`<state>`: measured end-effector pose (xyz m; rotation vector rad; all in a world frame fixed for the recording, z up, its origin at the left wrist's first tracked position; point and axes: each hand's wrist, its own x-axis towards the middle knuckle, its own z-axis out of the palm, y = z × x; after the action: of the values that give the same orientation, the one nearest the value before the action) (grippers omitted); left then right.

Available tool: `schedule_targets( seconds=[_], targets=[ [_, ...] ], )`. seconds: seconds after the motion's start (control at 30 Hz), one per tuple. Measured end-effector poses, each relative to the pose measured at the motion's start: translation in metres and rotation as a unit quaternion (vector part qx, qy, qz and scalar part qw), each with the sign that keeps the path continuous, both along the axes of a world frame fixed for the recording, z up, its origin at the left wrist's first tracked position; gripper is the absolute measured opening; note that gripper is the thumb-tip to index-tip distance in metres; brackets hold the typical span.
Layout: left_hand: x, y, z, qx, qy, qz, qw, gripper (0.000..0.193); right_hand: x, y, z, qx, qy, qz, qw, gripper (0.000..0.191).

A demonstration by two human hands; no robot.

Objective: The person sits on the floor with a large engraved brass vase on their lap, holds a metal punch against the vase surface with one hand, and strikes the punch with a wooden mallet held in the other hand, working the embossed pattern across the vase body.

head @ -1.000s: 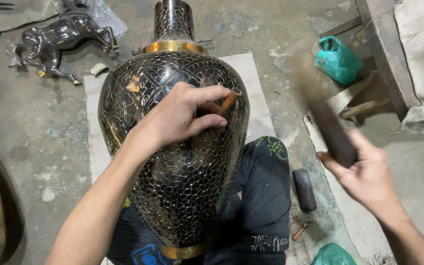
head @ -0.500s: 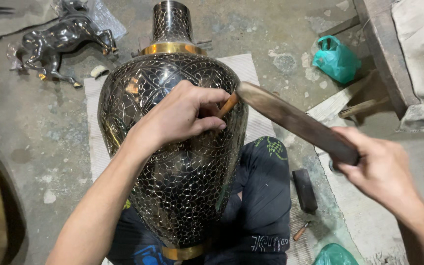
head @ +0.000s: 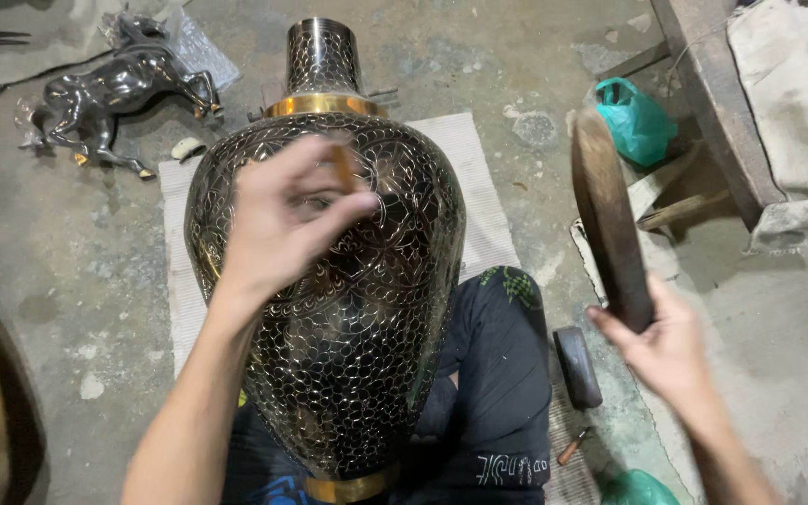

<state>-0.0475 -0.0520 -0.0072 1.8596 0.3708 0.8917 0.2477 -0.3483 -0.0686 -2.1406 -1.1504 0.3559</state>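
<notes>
Floor (head: 67, 281): bare grey concrete, dusty.
Vase (head: 329, 281): large, dark metal, fine engraved scale pattern, brass bands at neck and foot; lying along the lap, neck pointing away, body over a pale mat (head: 460, 178) spread on the floor.
Wooden bench (head: 703, 103): right of and beyond the vase, draped with grey cloth (head: 797, 93).
Dark trouser leg (head: 497, 374): right of the vase's lower body, touching it.
Metal horse figure (head: 114, 93): left of the vase neck, on its side, well apart from the vase.
Wooden mallet (head: 610, 215): long, flat, dark; raised upright right of the vase, clear of it.
Left hand (head: 282, 224): over the vase shoulder, blurred, fingers closed on a small brown punch (head: 341, 164); contact of punch with vase not discernible.
Right hand (head: 666, 346): right of the vase, closed around the mallet's lower end.
Green bag (head: 633, 117): right of the vase neck, beside the bench.
Small dark block (head: 577, 365): on the floor just right of the leg.
</notes>
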Motion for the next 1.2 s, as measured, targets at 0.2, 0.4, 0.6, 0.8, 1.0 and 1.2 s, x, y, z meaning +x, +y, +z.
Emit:
schedule_targets(
  seconds=[0.2, 0.4, 0.6, 0.8, 1.0, 1.2],
  targets=[
    [-0.021, -0.026, -0.011, -0.080, 0.098, 0.056, 0.990, 0.014, -0.044, -0.016, -0.110, -0.178, 0.233, -0.114, 0.949, 0.075],
    [-0.016, -0.042, -0.016, -0.080, 0.071, 0.065, 0.992, 0.017, -0.084, -0.011, -0.122, -0.191, 0.073, -0.047, 0.978, 0.060],
    [-0.015, -0.044, -0.017, -0.121, 0.026, 0.057, 0.991, 0.021, -0.081, 0.007, -0.101, -0.245, 0.159, -0.072, 0.954, 0.048],
    [-0.012, -0.039, -0.014, -0.050, 0.081, 0.047, 0.994, 0.024, -0.079, 0.005, -0.105, -0.225, 0.188, -0.071, 0.953, 0.044],
    [0.009, -0.033, -0.009, 0.109, 0.095, -0.011, 0.989, 0.036, -0.068, -0.005, -0.117, -0.030, 0.321, -0.063, 0.945, 0.043],
    [0.021, -0.018, -0.009, 0.091, 0.208, -0.056, 0.972, 0.048, -0.050, 0.000, -0.088, -0.013, 0.211, 0.002, 0.977, 0.027]
  ],
)
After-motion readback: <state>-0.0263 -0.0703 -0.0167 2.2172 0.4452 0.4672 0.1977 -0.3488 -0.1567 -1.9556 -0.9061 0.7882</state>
